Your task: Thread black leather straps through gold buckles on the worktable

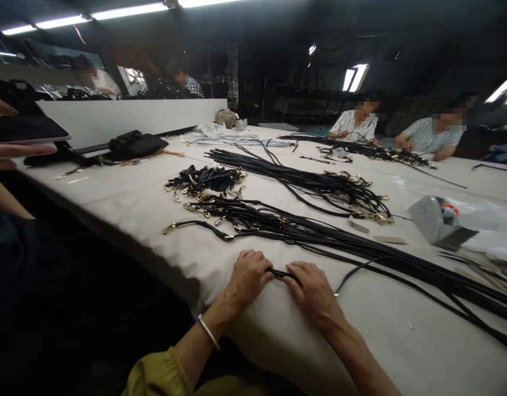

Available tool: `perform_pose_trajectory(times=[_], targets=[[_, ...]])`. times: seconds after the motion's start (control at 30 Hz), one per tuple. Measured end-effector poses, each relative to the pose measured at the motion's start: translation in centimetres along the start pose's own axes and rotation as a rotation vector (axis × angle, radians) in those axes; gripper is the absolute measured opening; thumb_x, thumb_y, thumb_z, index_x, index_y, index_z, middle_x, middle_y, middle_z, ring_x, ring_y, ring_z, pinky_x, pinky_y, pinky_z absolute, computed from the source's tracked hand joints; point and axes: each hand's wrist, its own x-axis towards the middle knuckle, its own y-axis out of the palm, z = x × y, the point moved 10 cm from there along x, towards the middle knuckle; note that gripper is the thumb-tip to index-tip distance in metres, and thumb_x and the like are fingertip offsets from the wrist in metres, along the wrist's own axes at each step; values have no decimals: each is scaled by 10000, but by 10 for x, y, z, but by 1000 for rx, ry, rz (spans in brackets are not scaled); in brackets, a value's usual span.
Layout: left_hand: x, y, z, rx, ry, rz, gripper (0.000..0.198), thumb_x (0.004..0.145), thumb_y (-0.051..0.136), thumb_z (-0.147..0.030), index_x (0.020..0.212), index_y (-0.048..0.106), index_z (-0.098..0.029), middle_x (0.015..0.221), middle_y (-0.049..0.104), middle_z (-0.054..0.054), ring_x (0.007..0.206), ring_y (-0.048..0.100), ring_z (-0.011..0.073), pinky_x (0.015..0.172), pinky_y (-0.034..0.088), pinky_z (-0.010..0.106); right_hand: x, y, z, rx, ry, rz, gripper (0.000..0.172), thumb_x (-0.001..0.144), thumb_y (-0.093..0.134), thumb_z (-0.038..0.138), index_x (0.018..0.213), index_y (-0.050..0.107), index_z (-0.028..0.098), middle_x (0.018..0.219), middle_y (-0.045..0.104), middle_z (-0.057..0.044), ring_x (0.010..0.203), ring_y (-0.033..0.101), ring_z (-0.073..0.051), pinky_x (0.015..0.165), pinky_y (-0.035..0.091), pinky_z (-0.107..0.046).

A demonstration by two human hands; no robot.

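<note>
The left grip (249, 275) and the right grip (315, 291) are both curled closed on one black strap (283, 273), knuckles up. Only a short stretch of the strap shows in the narrow gap between them. The strap lies on the white surface (113, 192), just inside its near edge, and both wrists cross that edge. A silver bangle (208, 331) sits on the left wrist above a yellow-green sleeve (158, 377).

Just beyond the hands a long bundle of black straps (361, 247) runs off to the right. Behind it lie a pile of short straps with gold clasps (204, 181) and a second long bundle (319, 184). A grey tape dispenser (439, 223) stands to the right, well apart from the hands. It carries an orange-red mark, but any writing on it is too blurred to read. Two small paper tags (389, 240) lie near it, their faces blank from here.

The near edge runs diagonally from upper left to lower right. Bare cloth lies to the left of the hands and in front of the right one. A black bag (133, 144) rests by a white partition (133, 115). Two co-workers (354, 124) sit at the far side, and another person's hand (14, 149) shows at the left border.
</note>
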Motion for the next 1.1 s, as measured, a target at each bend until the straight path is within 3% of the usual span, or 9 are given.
perform_pose_trajectory(times=[0.07, 0.2, 0.37, 0.5, 0.73, 0.87, 1.0, 1.1], targets=[[-2, 0, 5, -53, -16, -33, 93, 839, 707, -210, 917, 657, -200, 908, 659, 30, 907, 581, 211, 851, 411, 365, 6, 11, 12, 40, -3, 21, 204, 906, 592, 256, 1095, 648, 203, 1101, 686, -89, 1026, 591, -277, 885, 476, -449], [-10, -10, 17, -151, -26, -104, 306, 784, 756, -205, 1058, 620, -205, 995, 659, 31, 971, 586, 214, 894, 419, 368, 9, 19, 14, 145, 22, 17, 115, 926, 557, 255, 972, 660, 228, 983, 706, -61, 948, 610, -258, 850, 473, -443], [-13, -14, 19, -144, 10, -86, 124, 796, 742, -161, 847, 638, -204, 867, 674, -8, 900, 595, 184, 919, 396, 367, 13, 27, 5, 387, 102, 84, 209, 946, 508, 338, 972, 690, 237, 950, 743, -54, 879, 671, -230, 804, 519, -367], [-15, -15, 13, -140, 59, -109, 158, 826, 739, -262, 952, 656, -215, 873, 697, 2, 871, 611, 182, 987, 356, 404, 16, 38, 3, 532, 173, 205, 245, 934, 512, 349, 980, 732, 251, 966, 759, -34, 898, 690, -215, 812, 527, -318], [-22, -23, 9, -229, 146, -195, 145, 860, 706, -286, 950, 667, -180, 821, 722, 15, 784, 635, 174, 810, 424, 335, 18, 43, -6, 639, 334, 307, 204, 866, 582, 369, 880, 745, 248, 876, 758, -11, 832, 667, -207, 784, 481, -297], [-21, -16, 1, -213, 198, -185, 138, 875, 684, -288, 954, 678, -175, 810, 728, 22, 737, 636, 179, 765, 431, 336, 20, 41, 1, 635, 412, 362, 172, 816, 611, 355, 759, 705, 223, 698, 702, 14, 682, 603, -173, 639, 436, -270], [-21, -13, -2, -215, 183, -163, 109, 881, 661, -232, 970, 678, -173, 808, 726, 28, 738, 635, 184, 773, 449, 340, 23, 41, 5, 626, 441, 358, 139, 775, 630, 326, 701, 656, 211, 664, 667, 22, 653, 566, -153, 618, 410, -259], [-22, -11, 5, -304, 98, -105, 264, 860, 675, -209, 1119, 625, -189, 892, 722, 27, 820, 640, 184, 802, 473, 320, 19, 48, -2, 658, 511, 400, 121, 738, 665, 331, 772, 663, 215, 625, 641, 35, 603, 541, -142, 565, 392, -247]])
